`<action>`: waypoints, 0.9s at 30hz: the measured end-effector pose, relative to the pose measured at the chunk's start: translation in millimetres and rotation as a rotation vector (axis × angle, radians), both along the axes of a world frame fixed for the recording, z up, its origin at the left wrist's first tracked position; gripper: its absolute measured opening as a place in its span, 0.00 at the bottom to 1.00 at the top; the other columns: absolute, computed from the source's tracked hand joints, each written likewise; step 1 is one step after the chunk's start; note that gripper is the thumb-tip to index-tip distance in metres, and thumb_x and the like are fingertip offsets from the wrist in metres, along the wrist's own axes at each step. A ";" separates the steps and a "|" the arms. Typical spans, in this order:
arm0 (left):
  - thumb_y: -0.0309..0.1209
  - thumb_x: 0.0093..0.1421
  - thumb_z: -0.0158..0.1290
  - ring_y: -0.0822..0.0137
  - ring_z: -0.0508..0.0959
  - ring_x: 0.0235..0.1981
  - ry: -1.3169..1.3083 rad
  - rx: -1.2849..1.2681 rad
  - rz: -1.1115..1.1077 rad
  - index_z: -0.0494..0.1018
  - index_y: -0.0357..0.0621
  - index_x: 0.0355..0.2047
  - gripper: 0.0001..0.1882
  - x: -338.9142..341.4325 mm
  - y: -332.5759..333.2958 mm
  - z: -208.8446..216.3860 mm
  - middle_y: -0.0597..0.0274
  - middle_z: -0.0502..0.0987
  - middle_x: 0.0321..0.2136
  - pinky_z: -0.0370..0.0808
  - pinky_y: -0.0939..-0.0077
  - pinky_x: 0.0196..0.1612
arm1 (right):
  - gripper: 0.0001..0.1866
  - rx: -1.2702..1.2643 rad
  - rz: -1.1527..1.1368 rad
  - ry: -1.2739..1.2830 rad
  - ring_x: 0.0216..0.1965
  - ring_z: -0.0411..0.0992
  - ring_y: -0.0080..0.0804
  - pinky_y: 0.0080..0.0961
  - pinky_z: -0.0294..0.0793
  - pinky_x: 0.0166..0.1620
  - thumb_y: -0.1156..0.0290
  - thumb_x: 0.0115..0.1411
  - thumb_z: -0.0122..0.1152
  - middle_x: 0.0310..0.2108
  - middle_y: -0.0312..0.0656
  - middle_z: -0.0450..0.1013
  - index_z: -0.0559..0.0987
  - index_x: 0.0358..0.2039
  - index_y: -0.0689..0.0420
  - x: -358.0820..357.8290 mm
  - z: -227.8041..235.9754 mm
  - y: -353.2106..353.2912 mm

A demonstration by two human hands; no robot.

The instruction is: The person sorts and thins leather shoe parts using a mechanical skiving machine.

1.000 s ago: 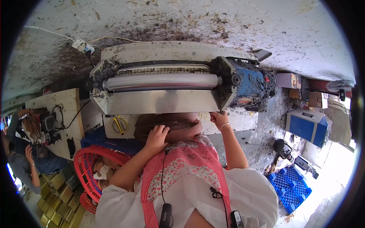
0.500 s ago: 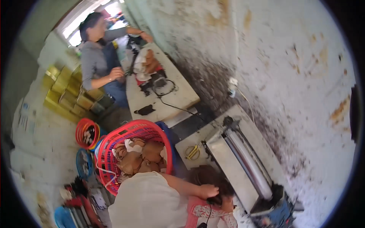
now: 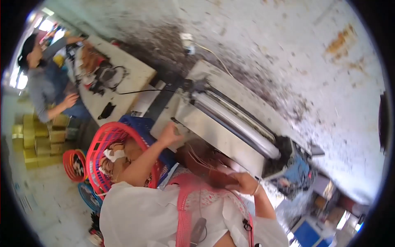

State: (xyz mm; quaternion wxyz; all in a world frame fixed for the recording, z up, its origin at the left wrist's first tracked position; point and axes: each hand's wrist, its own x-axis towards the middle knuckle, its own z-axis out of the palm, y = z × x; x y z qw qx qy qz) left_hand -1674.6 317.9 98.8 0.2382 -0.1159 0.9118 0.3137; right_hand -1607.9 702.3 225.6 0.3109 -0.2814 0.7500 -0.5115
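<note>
My left hand (image 3: 169,135) reaches over the left end of the machine table (image 3: 161,123), fingers curled, covering the spot where a yellow pair of snips lay. Whatever is in its fingers is hidden. Closed around the edge of a brown leather-like piece (image 3: 220,178), my right hand (image 3: 247,183) is above my lap. Darker brown pieces (image 3: 191,154) with pale thin strands across them lie beside it, smeared by motion. Directly beyond is a machine with a long metal roller (image 3: 236,123) and a flat pale feed plate (image 3: 222,133).
A red plastic basket (image 3: 95,144) of brown and white pieces stands at my left, against a blue crate (image 3: 138,123). Farther left, a co-worker (image 3: 53,78) stands at another table (image 3: 131,74). Yellow boxes (image 3: 35,140) are stacked behind. A stained wall (image 3: 267,49) rises beyond the machine.
My view has swung right. My hands, together over the brown pieces before, are now apart: the left has gone out to the table's end, where the yellow snips no longer show.
</note>
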 end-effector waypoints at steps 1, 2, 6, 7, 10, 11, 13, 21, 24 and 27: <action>0.46 0.39 0.68 0.61 0.77 0.29 0.079 0.084 0.049 0.68 0.34 0.36 0.33 0.7 -6.6 -18.1 0.52 0.76 0.28 0.74 0.70 0.31 | 0.23 0.044 0.025 -0.074 0.38 0.72 0.51 0.34 0.71 0.42 0.63 0.52 0.65 0.38 0.52 0.72 0.72 0.46 0.59 -3.1 -5.7 2.8; 0.44 0.37 0.69 0.60 0.77 0.30 0.079 0.068 0.139 0.66 0.33 0.38 0.35 -1.9 -11.8 -32.1 0.51 0.76 0.31 0.74 0.69 0.33 | 0.29 0.050 0.074 -0.117 0.43 0.71 0.53 0.35 0.70 0.47 0.64 0.53 0.64 0.47 0.54 0.69 0.67 0.54 0.59 -5.6 -11.9 5.5; 0.40 0.37 0.69 0.62 0.77 0.32 0.039 0.379 0.211 0.67 0.31 0.36 0.33 -17.2 -23.4 -49.8 0.51 0.76 0.31 0.74 0.69 0.35 | 0.26 0.005 0.022 -0.627 0.41 0.71 0.28 0.30 0.70 0.46 0.61 0.54 0.64 0.41 0.44 0.75 0.72 0.50 0.61 -28.3 -51.7 7.9; 0.37 0.38 0.68 0.64 0.78 0.32 0.115 0.418 0.246 0.68 0.32 0.35 0.29 -23.0 -25.6 -47.1 0.53 0.76 0.29 0.74 0.69 0.34 | 0.26 0.005 0.011 -0.634 0.41 0.71 0.28 0.30 0.70 0.46 0.61 0.54 0.64 0.41 0.44 0.75 0.72 0.50 0.61 -29.6 -59.3 8.3; 0.31 0.41 0.65 0.60 0.79 0.33 -0.064 0.472 0.208 0.72 0.35 0.36 0.22 -38.5 -30.1 -37.3 0.54 0.78 0.28 0.75 0.68 0.37 | 0.27 -0.075 -0.214 -0.650 0.44 0.70 0.30 0.26 0.67 0.50 0.59 0.54 0.63 0.43 0.45 0.75 0.72 0.48 0.66 -28.1 -77.7 9.4; 0.29 0.40 0.64 0.55 0.79 0.34 0.042 0.305 0.085 0.73 0.36 0.37 0.22 -41.6 -29.3 -35.0 0.52 0.79 0.29 0.74 0.67 0.37 | 0.27 -0.054 -0.239 -0.660 0.44 0.70 0.30 0.26 0.67 0.50 0.59 0.54 0.63 0.43 0.45 0.75 0.72 0.48 0.66 -28.1 -82.5 10.2; 0.28 0.40 0.63 0.51 0.80 0.35 0.137 0.136 -0.045 0.74 0.37 0.38 0.22 -43.4 -25.6 -31.2 0.50 0.79 0.30 0.74 0.66 0.38 | 0.30 0.014 -0.268 -0.605 0.44 0.69 0.30 0.26 0.67 0.49 0.56 0.52 0.65 0.42 0.46 0.74 0.72 0.48 0.67 -24.6 -87.7 11.1; 0.25 0.41 0.60 0.46 0.77 0.37 0.308 -0.017 -0.030 0.74 0.36 0.39 0.21 -37.3 -8.6 -18.7 0.44 0.78 0.32 0.74 0.62 0.38 | 0.32 0.061 -0.332 -0.611 0.44 0.70 0.34 0.28 0.68 0.49 0.54 0.51 0.66 0.42 0.49 0.74 0.72 0.46 0.68 -25.1 -79.9 5.2; 0.25 0.41 0.60 0.46 0.77 0.37 0.298 -0.024 -0.018 0.74 0.36 0.39 0.21 -38.2 -6.5 -16.1 0.43 0.78 0.32 0.74 0.61 0.38 | 0.31 0.089 -0.362 -0.563 0.43 0.71 0.36 0.29 0.68 0.48 0.54 0.51 0.66 0.42 0.50 0.74 0.72 0.46 0.67 -26.6 -72.2 5.9; 0.24 0.42 0.59 0.45 0.77 0.37 0.347 -0.023 0.020 0.73 0.35 0.40 0.21 -37.3 -0.6 -11.6 0.43 0.78 0.31 0.75 0.61 0.38 | 0.31 0.097 -0.413 -0.563 0.44 0.71 0.37 0.30 0.68 0.49 0.54 0.51 0.66 0.42 0.51 0.74 0.72 0.47 0.66 -24.7 -69.0 6.0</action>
